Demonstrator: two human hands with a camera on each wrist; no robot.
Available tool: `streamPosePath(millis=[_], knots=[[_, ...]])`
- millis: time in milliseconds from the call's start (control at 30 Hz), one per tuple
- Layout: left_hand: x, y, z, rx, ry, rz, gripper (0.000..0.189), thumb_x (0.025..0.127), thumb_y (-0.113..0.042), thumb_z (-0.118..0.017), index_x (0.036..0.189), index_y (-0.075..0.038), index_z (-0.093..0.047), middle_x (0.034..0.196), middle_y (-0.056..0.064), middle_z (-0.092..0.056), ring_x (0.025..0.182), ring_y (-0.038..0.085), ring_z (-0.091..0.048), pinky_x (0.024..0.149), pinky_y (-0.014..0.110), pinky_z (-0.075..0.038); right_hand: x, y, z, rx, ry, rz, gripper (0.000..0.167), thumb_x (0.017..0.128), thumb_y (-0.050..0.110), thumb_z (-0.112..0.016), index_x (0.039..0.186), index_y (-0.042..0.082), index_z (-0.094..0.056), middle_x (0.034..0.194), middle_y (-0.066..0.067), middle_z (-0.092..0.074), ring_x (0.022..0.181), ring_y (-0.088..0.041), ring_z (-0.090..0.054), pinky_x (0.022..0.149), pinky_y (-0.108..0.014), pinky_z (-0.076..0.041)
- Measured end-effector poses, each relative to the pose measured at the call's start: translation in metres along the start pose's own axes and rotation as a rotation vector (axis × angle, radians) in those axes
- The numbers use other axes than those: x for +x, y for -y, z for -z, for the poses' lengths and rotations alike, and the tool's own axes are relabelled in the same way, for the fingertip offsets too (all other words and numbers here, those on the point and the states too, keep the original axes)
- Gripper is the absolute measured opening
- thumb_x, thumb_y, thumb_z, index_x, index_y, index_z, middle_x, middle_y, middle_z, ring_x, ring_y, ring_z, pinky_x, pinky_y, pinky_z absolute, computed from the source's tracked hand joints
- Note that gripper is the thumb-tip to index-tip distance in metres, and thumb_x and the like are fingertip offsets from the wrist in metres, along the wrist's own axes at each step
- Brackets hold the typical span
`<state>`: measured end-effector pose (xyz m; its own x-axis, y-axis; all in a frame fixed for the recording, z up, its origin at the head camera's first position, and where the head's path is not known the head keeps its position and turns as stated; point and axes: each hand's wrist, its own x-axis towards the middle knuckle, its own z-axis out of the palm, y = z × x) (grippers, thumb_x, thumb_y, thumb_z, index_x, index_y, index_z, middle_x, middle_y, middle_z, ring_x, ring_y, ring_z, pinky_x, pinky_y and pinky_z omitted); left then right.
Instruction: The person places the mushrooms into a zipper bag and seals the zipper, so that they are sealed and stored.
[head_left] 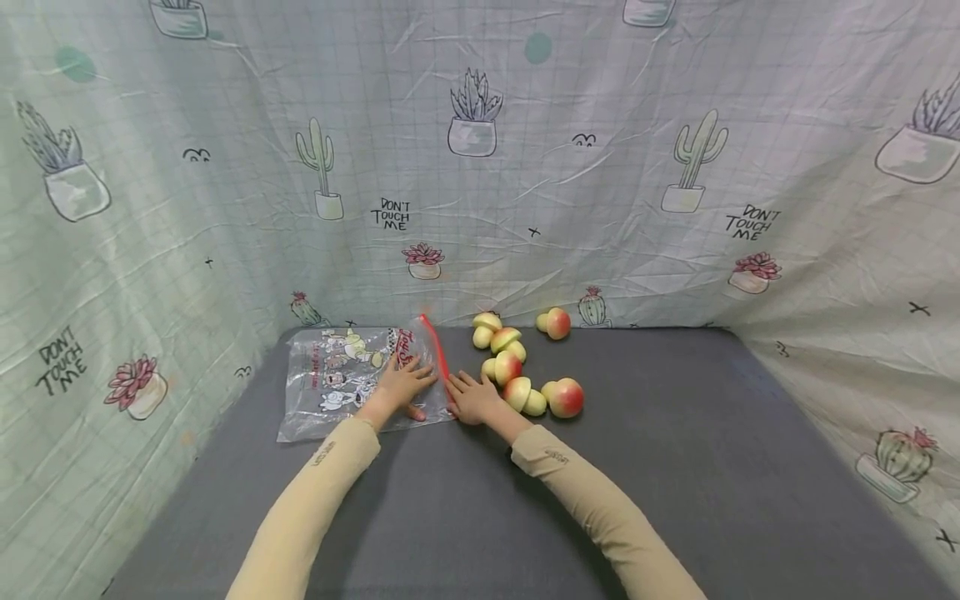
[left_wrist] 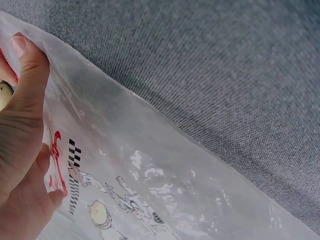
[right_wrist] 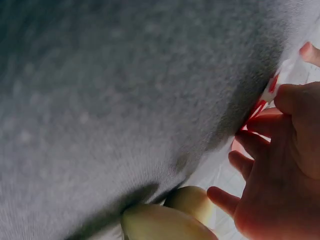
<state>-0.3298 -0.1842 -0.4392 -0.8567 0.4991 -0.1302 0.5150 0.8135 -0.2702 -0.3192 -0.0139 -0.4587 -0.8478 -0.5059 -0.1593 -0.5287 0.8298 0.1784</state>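
A clear plastic bag [head_left: 303, 404] with printed cartoon figures and red lettering lies flat on the dark table. Along its right end runs a red strip [head_left: 437, 348]. My left hand [head_left: 400, 387] rests on the bag near that end, fingers spread and thumb [left_wrist: 31, 67] close to the near edge. At the strip's near end, my right hand [head_left: 476, 400] touches the bag with its fingers extended across the red. Just right of this hand sit several yellow-and-red mushroom-shaped pieces, the nearest being one with a rounded cap [head_left: 517, 392].
Another mushroom-shaped piece [head_left: 555, 323] lies apart at the back, and one with a red end [head_left: 566, 397] is at the right of the group. A printed cloth [head_left: 480, 208] hangs behind the grey table [head_left: 675, 467] and along both sides.
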Motion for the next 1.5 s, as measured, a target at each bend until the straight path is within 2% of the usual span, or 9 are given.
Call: streamPosePath(millis=[333, 533, 700, 833, 1067, 1333, 1500], knots=[[0.002, 0.001, -0.003, -0.043, 0.027, -0.019, 0.083, 0.063, -0.054, -0.064, 0.133, -0.015, -0.041, 0.142, 0.006, -0.036, 0.132, 0.033, -0.029, 0.103, 0.054, -0.024, 0.012, 0.004, 0.002, -0.036, 0.057, 0.022, 0.06, 0.091, 0.052, -0.029, 0.141, 0.019, -0.024, 0.15, 0.005, -0.016, 0.139, -0.011, -0.013, 0.108, -0.039, -0.024], [0.003, 0.002, -0.01, -0.085, 0.016, -0.028, 0.079, 0.066, -0.051, -0.063, 0.133, -0.014, -0.042, 0.142, 0.007, -0.036, 0.132, 0.033, -0.029, 0.103, 0.052, -0.025, 0.02, 0.0, -0.001, -0.014, 0.055, 0.038, 0.061, 0.091, 0.054, -0.026, 0.141, 0.02, -0.023, 0.15, 0.005, -0.014, 0.139, -0.013, -0.013, 0.108, -0.038, -0.025], [0.001, 0.003, -0.014, -0.092, -0.011, -0.04, 0.077, 0.069, -0.051, -0.062, 0.133, -0.014, -0.042, 0.142, 0.007, -0.036, 0.132, 0.032, -0.028, 0.103, 0.052, -0.026, 0.019, -0.001, -0.002, -0.014, 0.046, 0.02, 0.063, 0.089, 0.058, -0.025, 0.141, 0.022, -0.022, 0.15, 0.008, -0.014, 0.138, -0.012, -0.014, 0.107, -0.037, -0.025], [-0.003, 0.005, -0.015, -0.076, -0.039, -0.066, 0.075, 0.071, -0.051, -0.06, 0.133, -0.013, -0.041, 0.142, 0.008, -0.036, 0.132, 0.033, -0.029, 0.102, 0.052, -0.027, 0.018, -0.003, -0.002, -0.015, 0.035, 0.011, 0.067, 0.088, 0.061, -0.025, 0.142, 0.023, -0.019, 0.149, 0.009, -0.018, 0.138, -0.011, -0.016, 0.107, -0.036, -0.025], [-0.01, 0.007, -0.018, 0.028, -0.14, -0.127, 0.073, 0.072, -0.053, -0.055, 0.131, -0.01, -0.044, 0.139, 0.004, -0.041, 0.13, 0.031, -0.032, 0.101, 0.052, -0.028, 0.018, -0.007, 0.001, 0.04, 0.015, 0.018, 0.066, 0.089, 0.059, -0.022, 0.143, 0.021, -0.018, 0.148, 0.007, -0.022, 0.137, -0.012, -0.021, 0.107, -0.035, -0.027], [-0.019, 0.006, -0.02, 0.074, -0.162, -0.152, 0.067, 0.077, -0.051, -0.049, 0.134, -0.017, -0.04, 0.137, 0.005, -0.043, 0.13, 0.03, -0.034, 0.102, 0.053, -0.027, 0.02, -0.01, 0.007, 0.082, 0.04, 0.047, 0.05, 0.096, 0.044, -0.018, 0.14, 0.022, -0.029, 0.146, 0.008, -0.027, 0.137, -0.014, -0.021, 0.107, -0.039, -0.025], [-0.025, 0.007, -0.017, 0.062, -0.147, -0.154, 0.066, 0.078, -0.05, -0.049, 0.135, -0.019, -0.039, 0.139, 0.006, -0.041, 0.131, 0.03, -0.032, 0.102, 0.054, -0.025, 0.022, -0.012, 0.009, 0.065, 0.041, 0.061, 0.047, 0.096, 0.042, -0.019, 0.137, 0.026, -0.034, 0.145, 0.01, -0.029, 0.136, -0.014, -0.022, 0.107, -0.039, -0.027]])
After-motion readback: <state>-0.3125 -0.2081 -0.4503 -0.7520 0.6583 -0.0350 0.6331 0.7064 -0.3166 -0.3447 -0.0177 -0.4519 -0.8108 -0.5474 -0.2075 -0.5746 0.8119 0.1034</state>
